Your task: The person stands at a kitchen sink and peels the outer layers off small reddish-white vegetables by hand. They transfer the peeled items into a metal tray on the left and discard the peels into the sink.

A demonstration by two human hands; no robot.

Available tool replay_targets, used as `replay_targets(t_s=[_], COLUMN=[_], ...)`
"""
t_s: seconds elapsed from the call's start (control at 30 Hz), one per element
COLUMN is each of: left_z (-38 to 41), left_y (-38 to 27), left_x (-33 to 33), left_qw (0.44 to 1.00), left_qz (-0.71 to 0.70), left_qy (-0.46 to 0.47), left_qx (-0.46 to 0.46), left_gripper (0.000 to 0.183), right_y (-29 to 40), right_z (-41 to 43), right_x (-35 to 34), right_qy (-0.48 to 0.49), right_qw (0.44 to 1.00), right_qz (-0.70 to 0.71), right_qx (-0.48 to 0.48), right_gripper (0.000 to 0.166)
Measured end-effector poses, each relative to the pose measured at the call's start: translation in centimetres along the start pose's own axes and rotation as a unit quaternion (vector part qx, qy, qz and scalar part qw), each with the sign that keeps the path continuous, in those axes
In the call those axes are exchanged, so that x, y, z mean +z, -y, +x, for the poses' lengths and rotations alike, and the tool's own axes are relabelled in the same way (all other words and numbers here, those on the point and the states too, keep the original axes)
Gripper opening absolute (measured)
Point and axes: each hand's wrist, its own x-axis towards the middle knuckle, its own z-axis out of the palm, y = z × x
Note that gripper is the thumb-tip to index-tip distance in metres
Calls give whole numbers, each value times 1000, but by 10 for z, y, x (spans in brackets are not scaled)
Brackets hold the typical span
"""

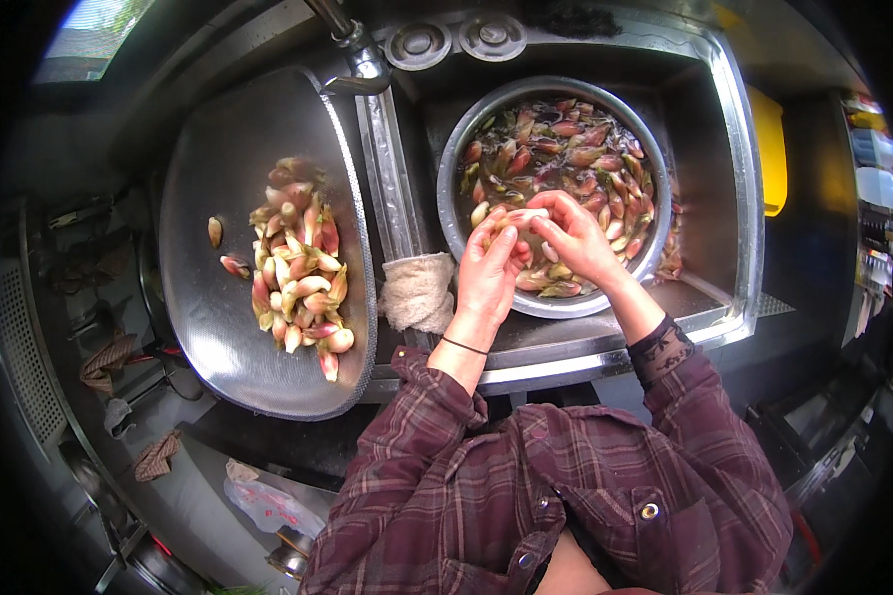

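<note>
Both my hands meet over a round metal bowl of water, in which many pink and green buds, which look like myoga ginger, float. My left hand pinches one bud near its left end. At the bud's right end, the thumb and fingers of my right hand grip it too. A pile of similar buds lies in a large metal mesh strainer to the left, with a couple of loose ones beside the pile.
The bowl stands in a steel sink. A faucet rises behind the strainer's right rim. A folded cloth drapes over the sink divider. Two round drain lids sit on the back ledge. More buds or peelings lie right of the bowl.
</note>
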Motion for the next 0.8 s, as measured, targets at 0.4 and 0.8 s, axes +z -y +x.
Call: replay_targets(t_s=[0.4, 0.8], left_z=[3, -8], left_y=[-8, 5], left_x=[-7, -32], left_qw=[997, 986], left_qz=[70, -4], left_qy=[28, -140], left_qx=[19, -86], left_gripper=[12, 11], right_y=[23, -12], right_z=[-17, 12], right_x=[16, 13], right_qy=[-25, -66], right_qw=[978, 959], right_qz=[-190, -272], right_qx=[-82, -43], right_gripper=[23, 18])
